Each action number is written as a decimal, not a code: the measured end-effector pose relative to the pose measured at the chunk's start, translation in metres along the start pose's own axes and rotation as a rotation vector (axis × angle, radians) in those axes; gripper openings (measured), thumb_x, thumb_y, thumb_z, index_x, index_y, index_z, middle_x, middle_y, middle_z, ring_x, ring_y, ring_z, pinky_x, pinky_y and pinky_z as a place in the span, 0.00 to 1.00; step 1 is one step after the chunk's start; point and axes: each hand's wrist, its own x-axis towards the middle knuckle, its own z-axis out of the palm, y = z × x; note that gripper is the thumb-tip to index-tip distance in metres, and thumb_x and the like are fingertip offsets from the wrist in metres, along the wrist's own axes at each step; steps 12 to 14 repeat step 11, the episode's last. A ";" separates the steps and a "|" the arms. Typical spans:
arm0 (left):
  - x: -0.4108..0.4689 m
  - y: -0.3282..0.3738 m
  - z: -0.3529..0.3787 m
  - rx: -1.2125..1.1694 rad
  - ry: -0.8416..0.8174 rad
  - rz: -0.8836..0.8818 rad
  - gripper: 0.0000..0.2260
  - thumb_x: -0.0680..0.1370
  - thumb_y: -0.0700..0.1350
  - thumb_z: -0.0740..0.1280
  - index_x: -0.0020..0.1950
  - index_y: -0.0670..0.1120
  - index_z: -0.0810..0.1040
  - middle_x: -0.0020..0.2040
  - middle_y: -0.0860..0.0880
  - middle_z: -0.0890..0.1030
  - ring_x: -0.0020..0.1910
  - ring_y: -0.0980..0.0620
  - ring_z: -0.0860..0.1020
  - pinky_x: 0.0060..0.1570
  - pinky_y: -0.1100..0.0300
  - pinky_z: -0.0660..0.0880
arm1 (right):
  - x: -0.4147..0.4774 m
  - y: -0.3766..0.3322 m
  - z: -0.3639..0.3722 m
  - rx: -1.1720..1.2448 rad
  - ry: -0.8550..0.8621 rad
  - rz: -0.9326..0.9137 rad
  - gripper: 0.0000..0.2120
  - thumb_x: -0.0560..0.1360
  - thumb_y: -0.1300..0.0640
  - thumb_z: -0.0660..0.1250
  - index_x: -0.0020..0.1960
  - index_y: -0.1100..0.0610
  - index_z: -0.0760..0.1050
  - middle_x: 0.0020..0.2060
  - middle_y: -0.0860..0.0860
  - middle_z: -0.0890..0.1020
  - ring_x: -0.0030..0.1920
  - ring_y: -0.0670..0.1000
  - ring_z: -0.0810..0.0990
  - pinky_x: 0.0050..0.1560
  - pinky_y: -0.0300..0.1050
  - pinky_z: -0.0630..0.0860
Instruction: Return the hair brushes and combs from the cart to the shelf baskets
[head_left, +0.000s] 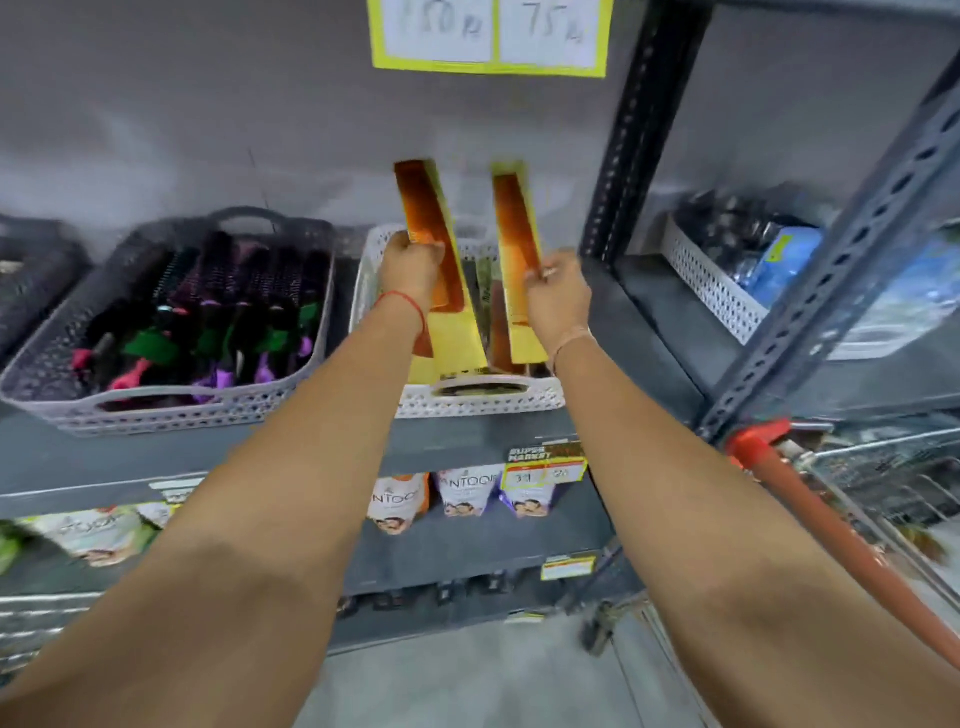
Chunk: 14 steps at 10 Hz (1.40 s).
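White basket (387, 244): sits on the grey shelf (218, 452), its perforated rim and front handle slot showing; every place below is given relative to it.
Left hand (410, 270): over the basket's left half, fingers closed around the left comb; a red thread is tied round the wrist.
Left comb (427, 218): amber-brown, on a yellow backing card, standing nearly upright and leaning a little left – its lower end is down inside the basket, its top well above the back rim.
Right hand (558, 293): over the basket's right half, fingers pinched on the edge of the right comb.
Right comb (514, 228): same amber on a yellow card, upright, lower end inside the basket near the front handle.
Gap between combs: they stand apart, not touching; more packs lie in the basket between them, too blurred to identify.
Grey basket (171, 410): just left of the white basket on the same shelf – filled with round hair brushes (223, 306) with purple, pink and green handles.
Cart (831, 525): lower right of the white basket, red handle bar and wire frame visible.
Price sign (488, 36): yellow-edged, on the wall straight above the white basket.
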 end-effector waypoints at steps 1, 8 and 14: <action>0.008 -0.022 0.006 0.426 -0.040 -0.034 0.14 0.77 0.42 0.63 0.61 0.38 0.75 0.62 0.36 0.78 0.62 0.40 0.76 0.56 0.53 0.73 | 0.009 0.020 0.000 -0.180 -0.222 0.131 0.10 0.73 0.65 0.58 0.52 0.57 0.71 0.50 0.58 0.78 0.52 0.57 0.76 0.47 0.43 0.70; 0.004 -0.058 -0.009 0.951 -0.053 0.136 0.22 0.81 0.51 0.54 0.64 0.36 0.74 0.65 0.33 0.73 0.67 0.38 0.68 0.67 0.52 0.65 | -0.017 0.009 0.004 -0.559 -0.068 -0.233 0.14 0.77 0.56 0.58 0.59 0.59 0.73 0.58 0.59 0.77 0.58 0.61 0.75 0.60 0.52 0.73; -0.054 -0.040 -0.104 0.726 -0.021 0.635 0.16 0.77 0.40 0.56 0.57 0.35 0.79 0.56 0.35 0.80 0.59 0.37 0.77 0.59 0.50 0.73 | -0.140 -0.020 0.077 -0.489 0.096 -0.625 0.25 0.76 0.52 0.51 0.68 0.64 0.66 0.66 0.61 0.73 0.68 0.59 0.70 0.69 0.54 0.67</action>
